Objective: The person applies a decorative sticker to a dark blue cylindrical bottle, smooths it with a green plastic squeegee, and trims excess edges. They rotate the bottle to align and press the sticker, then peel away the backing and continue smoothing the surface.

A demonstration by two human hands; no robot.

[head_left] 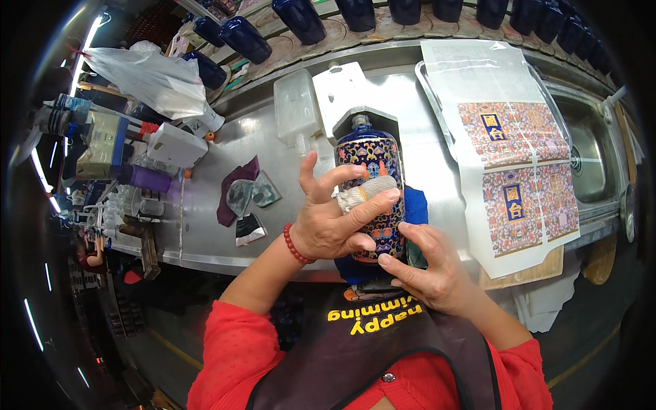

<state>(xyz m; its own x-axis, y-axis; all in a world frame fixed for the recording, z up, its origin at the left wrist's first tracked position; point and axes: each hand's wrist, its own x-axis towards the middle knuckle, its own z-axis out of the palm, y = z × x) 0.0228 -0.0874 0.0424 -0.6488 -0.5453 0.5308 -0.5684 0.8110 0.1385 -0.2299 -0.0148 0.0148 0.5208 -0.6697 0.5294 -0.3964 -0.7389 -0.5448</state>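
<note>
Blue patterned bottle [372,198] stands upright at the near edge of the steel worktable [205,205], seated in a grey holder with a blue cloth [415,208] just behind it to the right. Left hand [328,219] is wrapped about the bottle's front, its forefinger sheathed in a knitted cot [362,193] and laid flat across the decorated band; the grip is firm on the bottle body, not clenched. Right hand [424,263] steadies the lower right side of the bottle, fingertips touching its base area, palm half closed about it. Judgement: the step in hand appears to be pressing or smoothing a printed decal onto the bottle surface, the covered finger doing the rubbing. The next move would call for even pressure around the curve while the right hand keeps the bottle from turning, so the pattern lies without creases. Beyond the hands, dark cloth scraps [242,198] lie to the left on the table. To the right, a clear sheet of patterned decals [516,164] rests across a wire-rimmed tray, overhanging a sink [588,157]. A translucent plastic container [297,106] stands behind the bottle. Farthest back, a row of plain dark blue bottles [301,20] lies on a wooden shelf.
</note>
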